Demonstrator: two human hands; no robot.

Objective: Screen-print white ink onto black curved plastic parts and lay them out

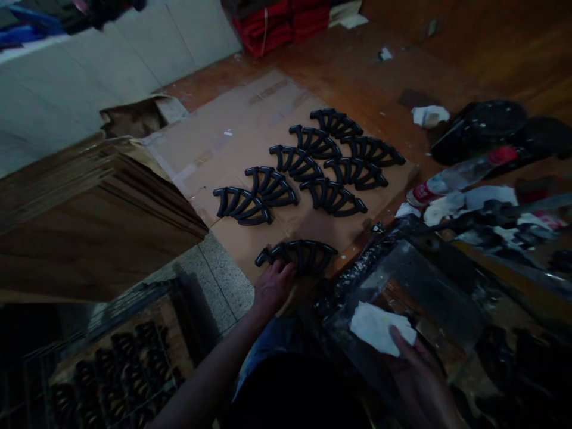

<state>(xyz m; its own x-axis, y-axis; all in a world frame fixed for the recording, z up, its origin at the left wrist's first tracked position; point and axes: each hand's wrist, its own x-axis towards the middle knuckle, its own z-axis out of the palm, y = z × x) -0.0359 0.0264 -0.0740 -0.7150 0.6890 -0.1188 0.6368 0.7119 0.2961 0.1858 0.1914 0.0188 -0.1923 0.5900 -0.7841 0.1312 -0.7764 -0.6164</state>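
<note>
My left hand (273, 286) reaches forward and rests on the near edge of a black curved ribbed part (298, 255) lying on a flat sheet of cardboard (210, 140); its fingers curl over the part's left end. Several more of the same black parts (313, 164) lie in two slanting rows farther back on the cardboard. My right hand (417, 372) is low at the right, fingers pressed on a white cloth (378, 326) that lies on a glossy dark tray (429, 286).
A wire crate (111, 363) holding more black parts sits at the lower left. A stack of cardboard and wood sheets (89, 214) stands at the left. A plastic bottle (456, 176), white rags (469, 199) and dark clutter lie at the right. Red folded material (277, 24) is at the back.
</note>
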